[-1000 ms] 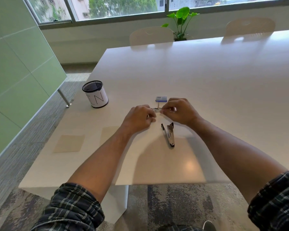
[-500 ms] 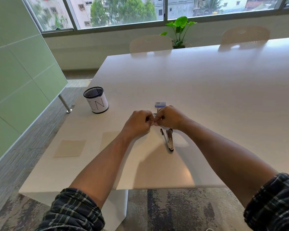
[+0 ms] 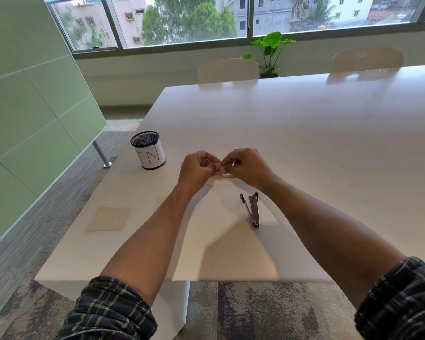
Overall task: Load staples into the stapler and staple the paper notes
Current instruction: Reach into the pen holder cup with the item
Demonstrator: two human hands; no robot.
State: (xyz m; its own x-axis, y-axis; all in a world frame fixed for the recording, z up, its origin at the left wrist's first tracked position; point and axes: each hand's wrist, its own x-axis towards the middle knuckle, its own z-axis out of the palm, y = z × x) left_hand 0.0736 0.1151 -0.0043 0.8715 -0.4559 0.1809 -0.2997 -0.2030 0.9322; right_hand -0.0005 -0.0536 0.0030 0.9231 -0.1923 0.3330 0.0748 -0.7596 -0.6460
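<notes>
Pinching together at the centre of the bench (image 3: 304, 133), both hands are raised just off the surface, fingertips meeting: the left hand (image 3: 196, 166) has its fingers curled in, the right hand (image 3: 248, 166) likewise, and between them there's a small pale item, too small and blurred to name, with a thin light sliver showing in the right grip. So each grip is clamped on that tiny thing, thumb against forefinger. Down at 5 o'clock from the hands, near the right forearm, the stapler (image 3: 252, 209) lies on the bench with its metal arms splayed apart in a narrow V, hinge end toward the person. Out at 9 o'clock from the hands stands a black mesh pen cup (image 3: 148, 150) with a white label wrapped round it. Two pale paper notes sit at 7 o'clock: one paper note (image 3: 109, 218) well clear near the bench's left edge, the second note (image 3: 162, 202) partly hidden behind the left forearm. Rolled plaid sleeves (image 3: 108, 310) frame the bottom of the view.
</notes>
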